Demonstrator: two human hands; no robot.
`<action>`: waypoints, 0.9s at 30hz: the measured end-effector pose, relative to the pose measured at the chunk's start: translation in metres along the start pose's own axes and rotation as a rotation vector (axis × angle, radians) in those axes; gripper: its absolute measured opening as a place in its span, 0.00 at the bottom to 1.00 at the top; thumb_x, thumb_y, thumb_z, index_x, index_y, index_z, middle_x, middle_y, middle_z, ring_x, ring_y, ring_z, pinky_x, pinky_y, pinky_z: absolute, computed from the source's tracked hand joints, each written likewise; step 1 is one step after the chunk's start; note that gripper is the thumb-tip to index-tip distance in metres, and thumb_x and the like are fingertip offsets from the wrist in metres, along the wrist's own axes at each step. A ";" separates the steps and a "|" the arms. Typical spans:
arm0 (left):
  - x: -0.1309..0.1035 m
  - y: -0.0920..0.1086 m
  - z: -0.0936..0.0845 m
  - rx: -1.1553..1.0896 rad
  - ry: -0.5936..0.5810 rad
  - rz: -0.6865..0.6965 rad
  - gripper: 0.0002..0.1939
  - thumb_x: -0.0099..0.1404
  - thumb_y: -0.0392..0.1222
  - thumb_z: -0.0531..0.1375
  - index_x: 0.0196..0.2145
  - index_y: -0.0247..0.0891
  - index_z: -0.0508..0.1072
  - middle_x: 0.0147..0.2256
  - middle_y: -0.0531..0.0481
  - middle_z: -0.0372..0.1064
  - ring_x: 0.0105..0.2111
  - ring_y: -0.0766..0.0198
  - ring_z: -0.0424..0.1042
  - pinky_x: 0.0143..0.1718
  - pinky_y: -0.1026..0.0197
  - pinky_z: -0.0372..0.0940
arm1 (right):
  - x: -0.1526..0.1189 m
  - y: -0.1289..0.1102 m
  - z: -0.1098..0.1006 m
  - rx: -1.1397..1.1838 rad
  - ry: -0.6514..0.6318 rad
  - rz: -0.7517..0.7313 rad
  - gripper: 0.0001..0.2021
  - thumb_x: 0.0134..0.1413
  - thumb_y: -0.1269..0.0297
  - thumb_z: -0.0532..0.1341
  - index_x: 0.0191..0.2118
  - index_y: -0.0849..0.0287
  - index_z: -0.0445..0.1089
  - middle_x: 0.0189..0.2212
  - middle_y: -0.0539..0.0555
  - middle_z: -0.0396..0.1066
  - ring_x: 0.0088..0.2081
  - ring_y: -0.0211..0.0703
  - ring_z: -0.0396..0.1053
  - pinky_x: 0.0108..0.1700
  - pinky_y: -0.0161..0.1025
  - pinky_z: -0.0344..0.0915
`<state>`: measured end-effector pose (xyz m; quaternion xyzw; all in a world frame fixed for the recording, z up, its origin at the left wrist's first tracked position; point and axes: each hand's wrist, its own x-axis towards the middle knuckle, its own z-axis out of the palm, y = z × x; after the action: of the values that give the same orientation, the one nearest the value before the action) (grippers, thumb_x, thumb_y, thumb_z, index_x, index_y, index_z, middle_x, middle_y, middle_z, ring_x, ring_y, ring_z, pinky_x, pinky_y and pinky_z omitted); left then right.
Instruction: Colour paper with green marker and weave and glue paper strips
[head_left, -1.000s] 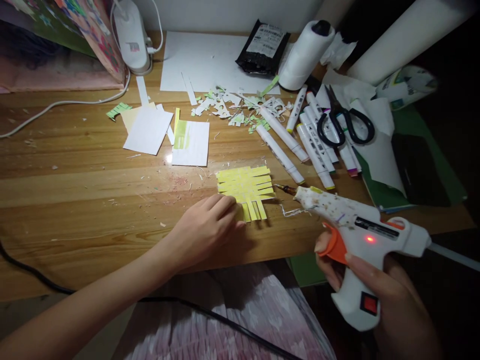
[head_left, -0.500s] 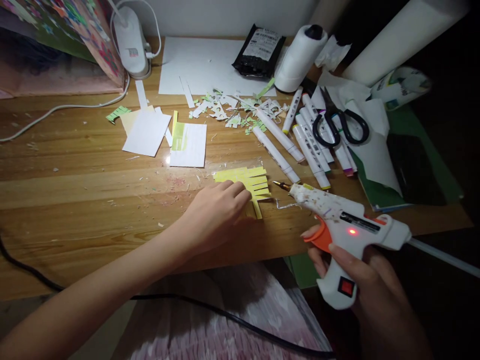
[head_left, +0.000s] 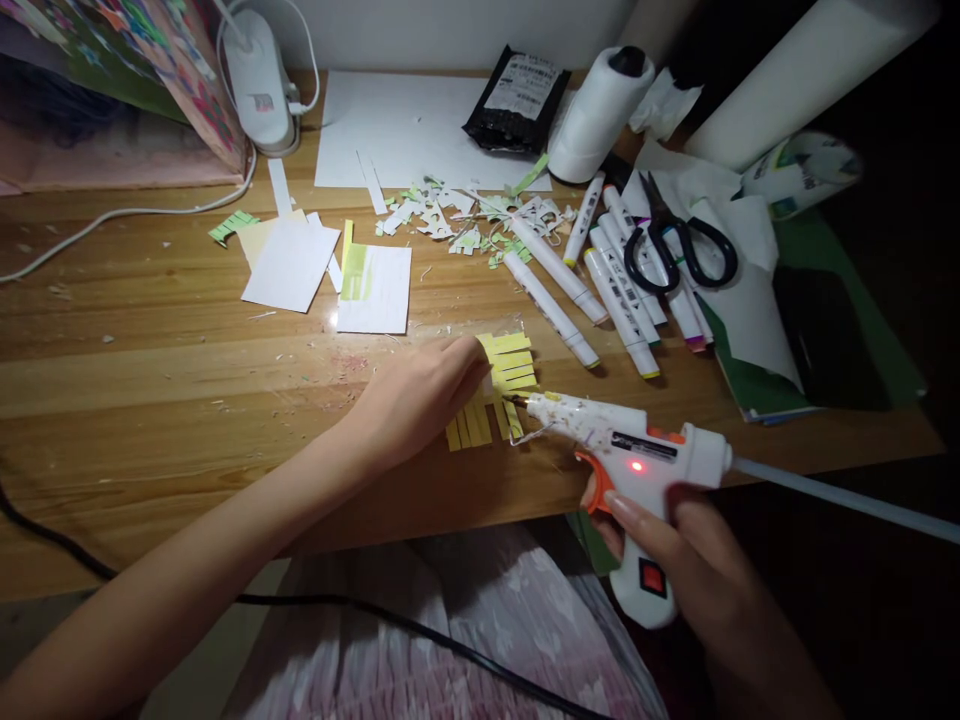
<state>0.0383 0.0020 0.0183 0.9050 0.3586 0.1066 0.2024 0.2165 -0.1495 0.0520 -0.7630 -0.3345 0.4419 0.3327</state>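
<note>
My right hand [head_left: 675,540] is wrapped round a white hot glue gun [head_left: 600,425] with an orange trigger and a lit red light. The gun's metal tip meets the right part of a yellow paper piece [head_left: 513,360] cut into fringe strips. My left hand [head_left: 439,385] is closed over the left part of that paper, fingertips pinched at its upper middle. More yellow strips [head_left: 470,427] stick out below the left hand. A thin string of glue [head_left: 531,437] hangs below the nozzle.
White markers [head_left: 551,308], black-handled scissors [head_left: 681,245] and green paper scraps [head_left: 469,240] lie behind the hands. Two white cards [head_left: 386,290] are further left. A black cable [head_left: 360,602] crosses my lap. A white power strip [head_left: 259,95] stands at the back left.
My right hand has brought the glue gun left, its tip now at the yellow paper. My left hand has lifted and turned slightly, uncovering lower strips.
</note>
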 end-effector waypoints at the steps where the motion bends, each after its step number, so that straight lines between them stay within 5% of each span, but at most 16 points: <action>1: 0.001 0.000 0.000 -0.015 0.001 0.001 0.09 0.69 0.39 0.48 0.36 0.35 0.66 0.31 0.47 0.70 0.30 0.62 0.68 0.31 0.62 0.58 | 0.001 0.000 0.002 -0.029 -0.001 0.012 0.15 0.48 0.52 0.61 0.35 0.58 0.72 0.25 0.53 0.72 0.26 0.46 0.69 0.24 0.36 0.64; 6: 0.001 -0.002 0.000 -0.069 -0.007 -0.016 0.08 0.69 0.39 0.49 0.37 0.34 0.66 0.32 0.47 0.69 0.32 0.62 0.68 0.33 0.61 0.60 | 0.009 -0.005 0.011 -0.145 -0.067 -0.055 0.13 0.50 0.53 0.59 0.31 0.57 0.73 0.17 0.51 0.67 0.27 0.48 0.69 0.30 0.38 0.65; 11: 0.000 -0.002 0.001 -0.098 -0.010 -0.017 0.08 0.69 0.39 0.49 0.37 0.34 0.66 0.33 0.47 0.69 0.32 0.62 0.68 0.34 0.61 0.60 | 0.012 -0.008 0.013 -0.202 -0.037 -0.168 0.14 0.52 0.55 0.57 0.37 0.58 0.73 0.29 0.53 0.74 0.36 0.49 0.71 0.39 0.40 0.66; 16: -0.001 -0.003 0.001 -0.085 -0.001 0.000 0.09 0.69 0.39 0.49 0.36 0.34 0.66 0.32 0.47 0.69 0.32 0.62 0.68 0.32 0.62 0.60 | 0.012 -0.006 0.010 -0.231 -0.060 -0.161 0.13 0.51 0.56 0.57 0.23 0.57 0.70 0.15 0.48 0.64 0.23 0.43 0.67 0.25 0.36 0.62; 27: -0.007 0.000 0.001 -0.046 0.035 0.070 0.09 0.69 0.39 0.49 0.36 0.34 0.67 0.31 0.48 0.69 0.30 0.64 0.67 0.30 0.63 0.58 | 0.011 -0.007 0.014 -0.058 -0.037 -0.110 0.13 0.47 0.59 0.61 0.17 0.56 0.64 0.12 0.46 0.59 0.16 0.36 0.57 0.17 0.33 0.52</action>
<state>0.0336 -0.0029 0.0172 0.9102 0.3277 0.1376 0.2129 0.2061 -0.1338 0.0475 -0.7446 -0.3947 0.4270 0.3278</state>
